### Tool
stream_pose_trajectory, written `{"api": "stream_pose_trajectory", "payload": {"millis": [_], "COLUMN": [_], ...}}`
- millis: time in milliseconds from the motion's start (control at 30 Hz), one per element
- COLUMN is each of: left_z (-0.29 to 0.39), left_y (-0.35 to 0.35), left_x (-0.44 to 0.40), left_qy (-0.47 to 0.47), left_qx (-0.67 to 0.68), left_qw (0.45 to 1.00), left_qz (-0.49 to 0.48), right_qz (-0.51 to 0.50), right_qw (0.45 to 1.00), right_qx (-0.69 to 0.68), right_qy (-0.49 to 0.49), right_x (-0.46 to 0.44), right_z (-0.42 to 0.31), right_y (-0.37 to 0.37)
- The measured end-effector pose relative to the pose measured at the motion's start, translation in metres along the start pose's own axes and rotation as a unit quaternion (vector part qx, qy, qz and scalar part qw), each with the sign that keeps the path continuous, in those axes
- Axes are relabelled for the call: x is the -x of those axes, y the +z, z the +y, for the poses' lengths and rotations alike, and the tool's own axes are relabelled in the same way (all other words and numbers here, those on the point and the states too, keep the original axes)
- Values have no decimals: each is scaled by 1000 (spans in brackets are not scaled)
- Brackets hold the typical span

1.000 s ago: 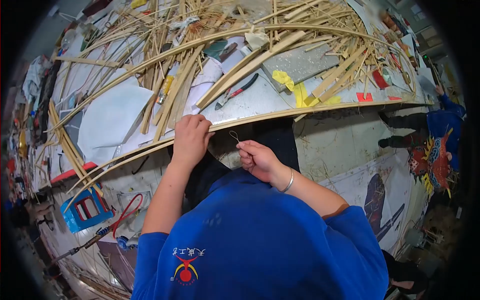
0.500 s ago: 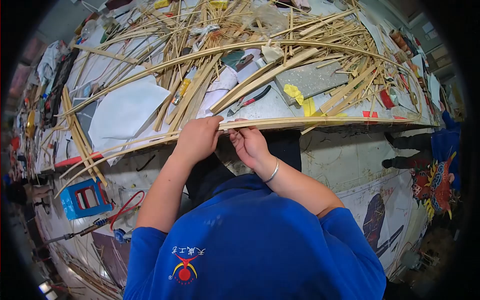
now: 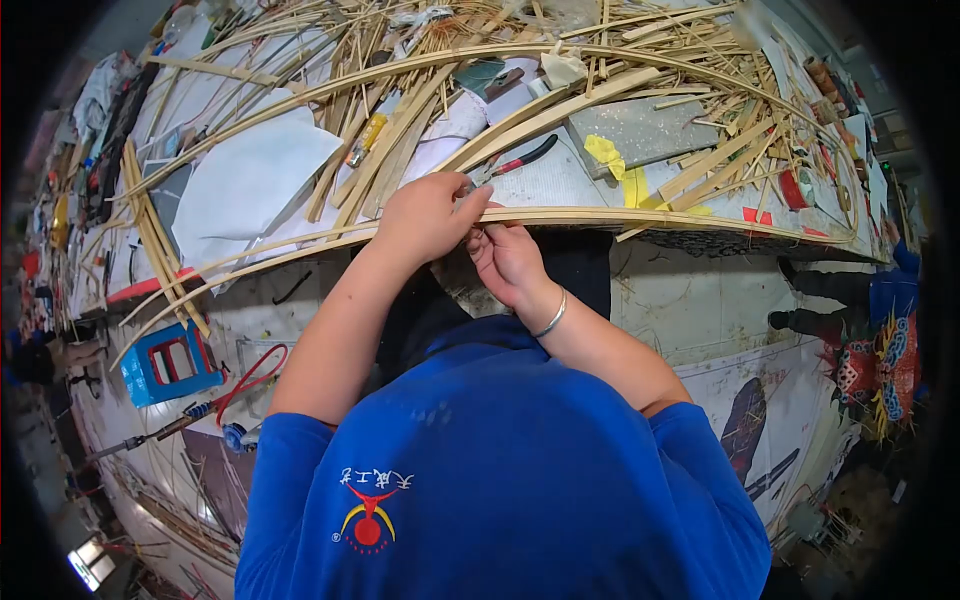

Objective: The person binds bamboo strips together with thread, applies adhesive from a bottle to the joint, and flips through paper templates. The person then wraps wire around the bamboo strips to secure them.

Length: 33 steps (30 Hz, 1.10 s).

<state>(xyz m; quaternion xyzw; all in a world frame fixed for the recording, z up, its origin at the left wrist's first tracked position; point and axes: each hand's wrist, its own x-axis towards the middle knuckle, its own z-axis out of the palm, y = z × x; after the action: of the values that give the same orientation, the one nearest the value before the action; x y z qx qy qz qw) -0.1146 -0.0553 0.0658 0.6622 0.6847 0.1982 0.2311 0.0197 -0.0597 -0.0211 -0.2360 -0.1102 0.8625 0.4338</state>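
Note:
Long thin bamboo strips run side by side along the table's near edge, and at the right end they bend round into a wide loop. My left hand is closed around the strips from above, its thumb and forefinger near the joined part. My right hand, with a silver bangle at the wrist, pinches the strips from below, right beside the left. What lies between the fingertips is too small to make out. Pliers with red and black handles lie just beyond my hands.
Loose bamboo strips cover much of the table, with a white sheet, a grey slab and yellow tape among them. A blue frame stands on the floor at left. Another person's legs show at right.
My left hand has shifted up and slightly right, its thumb now reaching over the strips. My right hand stays close beneath them. The whole view has tilted a little.

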Motion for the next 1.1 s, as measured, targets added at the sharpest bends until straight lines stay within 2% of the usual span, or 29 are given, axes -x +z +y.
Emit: {"api": "stream_pose_trajectory", "payload": {"millis": [67,167,300,500,600,700,733,800,900,933,1000,1067,1100], "left_z": [9,6,0,-17,-32,-36,-38,-38,-24,-15,-20,-17,-13], "left_y": [1,13,20,30,29,19,19,19,23,26,50,64,65], "left_x": [-8,-16,-21,-24,-28,-28,-27,-23,7,21,41,59,64], "left_qy": [-53,-51,-20,19,22,-16,-33,-64,-63,-55,-15,39,10], "left_qx": [6,69,127,144,168,218,284,411,472,474,348,283,326], "left_qw": [998,995,991,986,981,973,957,909,876,873,935,958,945], "left_qz": [-37,-49,46,83,92,72,50,2,-75,-95,-62,12,10], "right_qz": [-18,-24,26,139,110,106,111,99,86,81,80,69,58], "right_qw": [1000,1000,999,971,964,953,947,946,947,947,948,946,943], "right_qx": [0,-3,43,192,221,249,264,285,299,302,301,310,319], "right_qy": [2,6,15,38,97,137,145,116,83,74,68,70,72], "right_x": [-1,0,0,18,39,55,58,62,64,63,63,64,66], "right_z": [2,1,0,-7,-6,-10,-12,-17,-23,-24,-24,-22,-21], "right_y": [-5,-6,-6,11,3,0,3,11,16,16,9,3,1]}}
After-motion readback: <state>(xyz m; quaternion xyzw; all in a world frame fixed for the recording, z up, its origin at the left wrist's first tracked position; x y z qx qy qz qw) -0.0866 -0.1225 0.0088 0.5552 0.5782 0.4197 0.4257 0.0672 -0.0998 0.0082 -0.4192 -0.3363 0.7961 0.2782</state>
